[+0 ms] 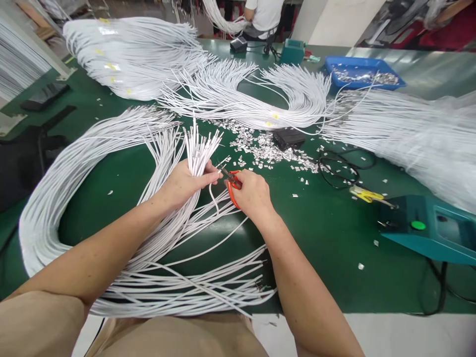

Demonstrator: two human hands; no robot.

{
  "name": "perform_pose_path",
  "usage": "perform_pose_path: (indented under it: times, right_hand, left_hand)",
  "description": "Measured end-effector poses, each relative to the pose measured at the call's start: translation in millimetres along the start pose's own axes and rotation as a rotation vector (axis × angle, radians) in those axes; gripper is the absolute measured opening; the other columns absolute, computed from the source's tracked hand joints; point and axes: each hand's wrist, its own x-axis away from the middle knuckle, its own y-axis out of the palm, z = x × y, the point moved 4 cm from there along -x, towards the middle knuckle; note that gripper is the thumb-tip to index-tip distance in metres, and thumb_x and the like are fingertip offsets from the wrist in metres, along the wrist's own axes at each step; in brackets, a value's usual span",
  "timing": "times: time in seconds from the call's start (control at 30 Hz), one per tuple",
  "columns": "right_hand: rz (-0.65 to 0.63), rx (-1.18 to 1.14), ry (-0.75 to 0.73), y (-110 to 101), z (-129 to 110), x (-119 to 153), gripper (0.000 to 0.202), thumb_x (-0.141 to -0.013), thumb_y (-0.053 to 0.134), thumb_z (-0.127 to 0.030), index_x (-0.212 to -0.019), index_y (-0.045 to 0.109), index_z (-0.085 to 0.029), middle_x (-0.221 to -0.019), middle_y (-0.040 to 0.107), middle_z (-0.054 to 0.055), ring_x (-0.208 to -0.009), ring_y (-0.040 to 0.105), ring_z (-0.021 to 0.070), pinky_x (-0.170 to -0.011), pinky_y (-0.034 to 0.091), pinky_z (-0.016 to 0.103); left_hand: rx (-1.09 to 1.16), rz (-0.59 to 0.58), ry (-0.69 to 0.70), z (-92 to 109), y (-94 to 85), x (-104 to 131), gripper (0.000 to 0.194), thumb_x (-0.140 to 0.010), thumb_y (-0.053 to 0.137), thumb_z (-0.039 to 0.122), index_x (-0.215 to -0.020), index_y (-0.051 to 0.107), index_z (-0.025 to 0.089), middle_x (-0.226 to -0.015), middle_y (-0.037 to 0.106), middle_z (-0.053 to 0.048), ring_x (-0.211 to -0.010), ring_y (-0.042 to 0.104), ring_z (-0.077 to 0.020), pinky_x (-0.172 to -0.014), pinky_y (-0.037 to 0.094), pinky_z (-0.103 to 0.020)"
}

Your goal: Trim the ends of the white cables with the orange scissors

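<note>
My left hand [186,179] is closed around a bunch of white cables [198,148], their cut ends pointing up and away from me. Between its thumb and fingertips one cable end sticks out to the right. My right hand [252,192] grips orange-handled scissors [234,190], whose blades reach to that cable end by the left fingertips. Whether the blades touch the cable I cannot tell. From the left hand the cables run back toward me and join a large looped bundle [40,213] on the left. More loose cable ends [238,287] lie near the front edge.
Small silvery scraps [260,146] litter the green table [316,238] around a black block [289,139]. Further cable bundles [130,59] lie at the back and right. A blue tray [362,67] holds more small pieces. A teal device [427,223] stands right; a person [266,17] sits beyond.
</note>
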Motion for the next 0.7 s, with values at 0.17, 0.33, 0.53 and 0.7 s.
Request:
perform_pose_path:
  times: [0.17,0.33,0.53,0.7]
  right_hand:
    - [0.024,0.050,-0.037,-2.6,-2.5,1.4,0.027,-0.085,0.053,-0.034,-0.063,0.060,-0.020,-0.075,0.064,0.004,-0.072,0.057,0.0168,-0.063,0.032,0.029]
    - [0.037,0.048,-0.056,-2.3,-6.1,3.2,0.027,-0.085,0.053,-0.034,-0.064,0.060,-0.020,-0.074,0.064,0.004,-0.071,0.057,0.0166,-0.063,0.031,0.029]
    - [0.031,0.031,-0.064,-2.2,-2.2,2.1,0.029,-0.085,0.054,-0.034,-0.061,0.058,-0.019,-0.074,0.064,0.005,-0.073,0.057,0.0168,-0.063,0.031,0.029]
    - [0.074,-0.341,0.044,-6.8,1.4,-0.7,0.016,-0.079,0.060,-0.031,-0.070,0.064,-0.018,-0.077,0.066,0.002,-0.070,0.058,0.0151,-0.063,0.038,0.027]
  left_hand:
    - [-0.004,-0.015,0.001,0.7,-0.5,-0.1,0.027,-0.067,0.077,0.032,-0.080,0.058,0.018,-0.072,0.065,0.001,-0.064,0.061,-0.0134,-0.061,0.048,-0.026]
    - [0.028,0.002,-0.043,-2.1,-0.8,-0.5,0.028,-0.068,0.076,0.032,-0.083,0.056,0.017,-0.073,0.068,-0.001,-0.066,0.067,-0.0159,-0.065,0.052,-0.029]
    - [0.097,-0.029,-0.069,-0.4,1.6,0.5,0.028,-0.070,0.075,0.030,-0.084,0.054,0.017,-0.076,0.071,-0.003,-0.068,0.069,-0.0161,-0.073,0.055,-0.032]
    - [0.040,0.008,-0.077,-0.6,0.2,0.4,0.030,-0.066,0.078,0.030,-0.081,0.055,0.017,-0.072,0.069,0.000,-0.071,0.070,-0.0176,-0.073,0.054,-0.031]
